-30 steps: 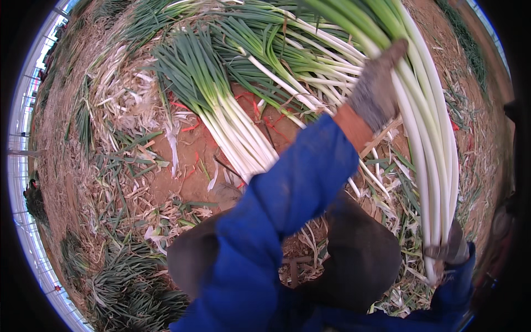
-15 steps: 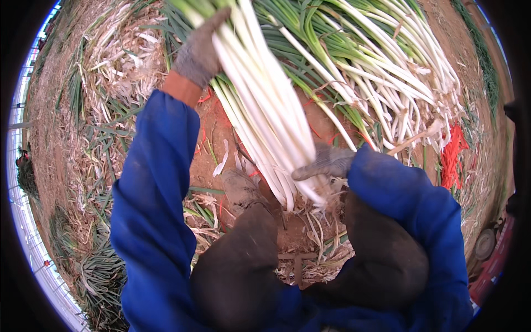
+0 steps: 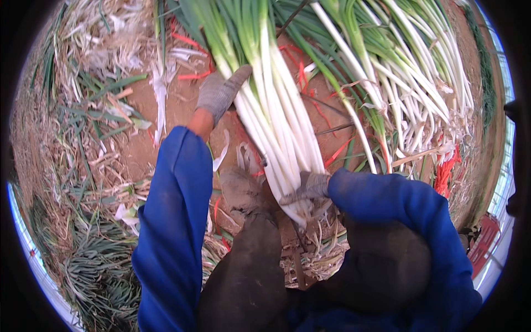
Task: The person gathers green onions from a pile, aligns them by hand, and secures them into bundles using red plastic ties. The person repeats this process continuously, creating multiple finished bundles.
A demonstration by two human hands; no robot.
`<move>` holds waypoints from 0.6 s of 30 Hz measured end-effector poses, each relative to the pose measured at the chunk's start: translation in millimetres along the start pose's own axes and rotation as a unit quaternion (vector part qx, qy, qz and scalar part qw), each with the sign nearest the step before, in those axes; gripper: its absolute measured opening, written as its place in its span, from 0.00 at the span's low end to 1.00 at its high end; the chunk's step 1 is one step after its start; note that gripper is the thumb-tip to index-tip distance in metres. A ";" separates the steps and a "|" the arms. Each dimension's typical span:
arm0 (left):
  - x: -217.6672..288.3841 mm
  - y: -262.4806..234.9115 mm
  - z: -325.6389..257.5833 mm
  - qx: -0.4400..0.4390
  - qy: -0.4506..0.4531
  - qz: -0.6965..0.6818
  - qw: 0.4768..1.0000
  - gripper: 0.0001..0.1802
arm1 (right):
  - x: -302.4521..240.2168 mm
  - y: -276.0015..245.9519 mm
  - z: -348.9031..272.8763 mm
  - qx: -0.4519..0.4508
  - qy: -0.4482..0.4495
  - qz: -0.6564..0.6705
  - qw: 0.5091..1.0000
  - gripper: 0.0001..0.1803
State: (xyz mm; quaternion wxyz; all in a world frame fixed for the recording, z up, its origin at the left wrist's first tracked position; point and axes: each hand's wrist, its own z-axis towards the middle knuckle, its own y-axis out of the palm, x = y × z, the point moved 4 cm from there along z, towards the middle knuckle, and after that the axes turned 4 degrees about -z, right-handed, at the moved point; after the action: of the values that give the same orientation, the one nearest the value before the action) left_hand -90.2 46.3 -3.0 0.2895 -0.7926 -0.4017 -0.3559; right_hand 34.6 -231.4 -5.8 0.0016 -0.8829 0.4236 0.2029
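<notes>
A thick bunch of long green onions [image 3: 276, 110], white stems toward me and green leaves away, lies slanting in front of me. My left hand [image 3: 224, 91], in a grey glove, holds the bunch's left side where white turns green; its thumb lies over the stems and the other fingers are partly hidden. Near the root ends, my right hand [image 3: 307, 188], also gloved, curls over the lower stems from the right. Roots and part of its fingers are hard to tell apart.
A large pile of green onions [image 3: 409, 77] lies at the far right. Red ties [image 3: 447, 171] sit beside its roots, and more red strips [image 3: 193, 41] lie at the far left. Cut leaves [image 3: 94, 271] heap up at the near left. My muddy shoe [image 3: 240, 188] is beside the bunch.
The lifted onions have come down onto the stems lying beneath, and they now form one bunch. My left hand has moved nearer to me; my right hand has lowered slightly with the roots.
</notes>
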 end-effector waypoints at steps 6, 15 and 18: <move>-23.5 -15.8 24.4 0.130 0.136 0.165 0.968 0.40 | -20.5 -2.0 -2.3 0.034 -0.011 -0.016 0.999 0.52; 60.2 -4.1 -56.5 0.173 0.295 0.216 0.915 0.26 | -13.9 -9.4 -9.4 0.089 0.028 -0.016 0.996 0.61; 89.6 28.6 -52.2 0.143 0.474 0.304 0.814 0.27 | 8.9 -3.8 10.8 0.071 0.008 -0.005 0.997 0.63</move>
State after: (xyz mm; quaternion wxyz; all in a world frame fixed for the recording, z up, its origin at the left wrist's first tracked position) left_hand -45.4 31.4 93.7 0.6475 -0.5569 0.0009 -0.5201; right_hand 38.6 -233.7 -19.6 0.0622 -0.8841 0.4327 0.1649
